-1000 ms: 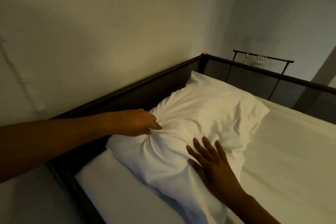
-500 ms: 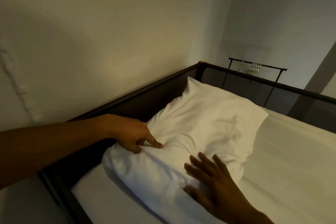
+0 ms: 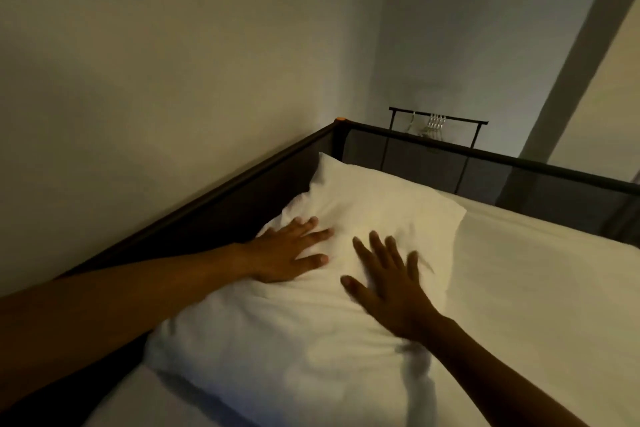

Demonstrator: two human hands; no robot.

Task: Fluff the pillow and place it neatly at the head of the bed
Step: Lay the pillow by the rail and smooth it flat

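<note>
One white pillow [image 3: 363,204], two flat hands, left [image 3: 287,255], right [image 3: 391,288], one bed frame [image 3: 519,163], one clothes rail [image 3: 438,116]

White pillow [image 3: 363,204] flat in bed corner

- Before you, a bed with a dark metal frame [image 3: 221,191] carries a mattress in a white sheet [image 3: 536,305].
- A white fabric pillow [image 3: 374,198] lies on it, against the frame's left rail.

We see plain pale walls [image 3: 173,62] meeting in a dim corner, lit warmly from the left. Behind the dark metal bed frame [image 3: 519,165] stands a black clothes rail [image 3: 438,117] with hangers [image 3: 433,123].
</note>
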